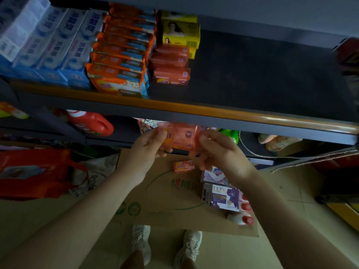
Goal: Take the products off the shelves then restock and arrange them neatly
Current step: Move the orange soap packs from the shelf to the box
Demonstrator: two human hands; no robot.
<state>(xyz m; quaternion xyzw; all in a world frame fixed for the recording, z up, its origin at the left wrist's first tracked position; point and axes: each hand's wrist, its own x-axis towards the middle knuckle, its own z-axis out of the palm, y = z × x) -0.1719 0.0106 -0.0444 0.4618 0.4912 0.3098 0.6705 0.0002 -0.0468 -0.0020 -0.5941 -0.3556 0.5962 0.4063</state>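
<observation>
Here a red soap pack [180, 135] sits just below the shelf edge [213, 111], the left hand [149, 146] and right hand [219, 152] pinching its ends. Above, matching red soap bars [171, 65] are stacked on the shelf beside yellow soap boxes [180, 32]; another red bar [183, 166] lies on the flattened cardboard [155, 200] below.

We see an orange-red soap pack [179, 135] held level just below the shelf edge [194, 110] — matching packs [171, 64] sit stacked on the shelf, one more [183, 166] on the cardboard [155, 200].
</observation>
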